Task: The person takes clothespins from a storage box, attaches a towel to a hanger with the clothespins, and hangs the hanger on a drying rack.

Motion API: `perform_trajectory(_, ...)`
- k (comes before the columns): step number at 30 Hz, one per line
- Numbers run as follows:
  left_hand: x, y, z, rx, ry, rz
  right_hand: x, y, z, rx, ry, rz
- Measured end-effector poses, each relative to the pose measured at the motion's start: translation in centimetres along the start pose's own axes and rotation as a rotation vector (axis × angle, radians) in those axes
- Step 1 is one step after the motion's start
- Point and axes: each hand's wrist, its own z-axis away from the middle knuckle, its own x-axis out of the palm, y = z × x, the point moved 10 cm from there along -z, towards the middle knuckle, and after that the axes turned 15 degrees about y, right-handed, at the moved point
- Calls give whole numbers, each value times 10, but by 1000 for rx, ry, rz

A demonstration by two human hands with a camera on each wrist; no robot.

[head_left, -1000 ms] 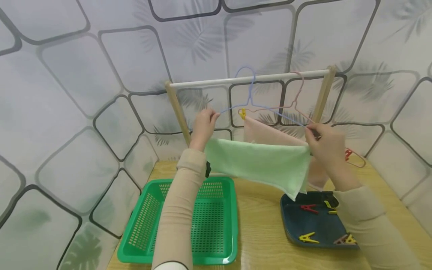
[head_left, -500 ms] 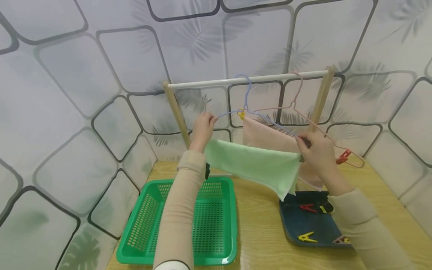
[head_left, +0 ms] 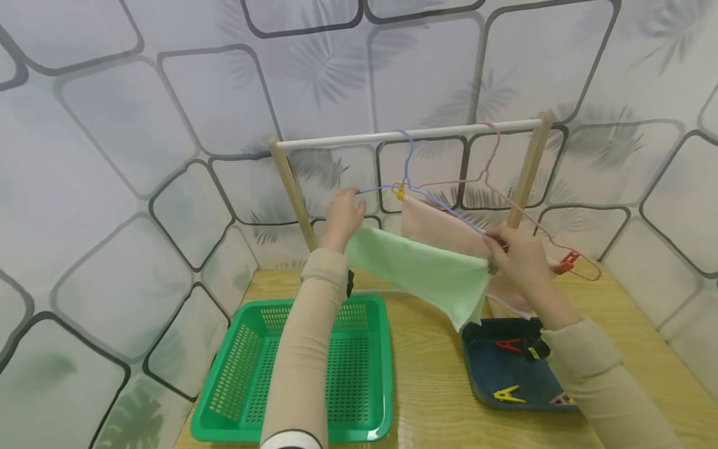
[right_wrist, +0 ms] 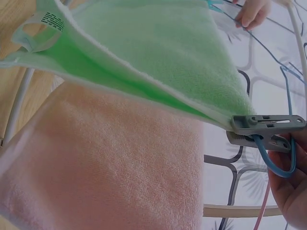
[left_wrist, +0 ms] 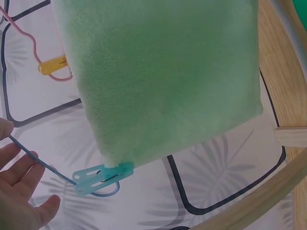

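Note:
A blue clothes hanger (head_left: 449, 212) hangs by its hook on the white rail (head_left: 336, 140), sloping down to the right. From it hangs a folded light green towel (head_left: 417, 265), clipped by a turquoise clothespin (left_wrist: 98, 179) at one end and a grey clothespin (right_wrist: 266, 123) at the other. My left hand (head_left: 343, 218) is at the hanger's left arm, fingers touching the wire and thumb spread away from it. With thumb and fingers, my right hand (head_left: 521, 265) pinches the right end beside the grey clothespin. Behind, a pink towel (right_wrist: 110, 153) hangs on a pink hanger (head_left: 513, 202).
Yellow (head_left: 399, 191) and red (head_left: 566, 262) clothespins hold the pink towel. A green basket (head_left: 387, 374) stands front left on the wooden table (head_left: 423, 374). Right of it, a dark blue tray (head_left: 477, 380) holds several clothespins, partly hidden by the right sleeve. Wooden posts (head_left: 291, 187) support the rail.
The blue hanger's hook has come down onto the rail. My right hand has moved left and lower, tilting the hanger and green towel. My left thumb has come away from the wire.

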Motion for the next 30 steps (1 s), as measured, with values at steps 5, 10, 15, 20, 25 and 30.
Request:
perform_trajectory(5,6,-3,1,-27,-45,-14,5,-1,1,-2,-14,-20)
perform_trajectory(10,10,-6,6,-54,-97,-12,8,-5,3,-27,-16,-20)
perform_trajectory(15,9,-4,21,-39,-119,27,7,-7,7,-39,-1,-30)
perform_trajectory(20,0,10,51,27,-161,60,6,-2,12,-19,5,-35)
perform_trajectory(25,-26,37,87,216,-102,74,-8,0,18,-10,58,-29)
perform_trajectory(30,-50,47,128,287,-88,83,-27,-16,31,-120,132,-71)
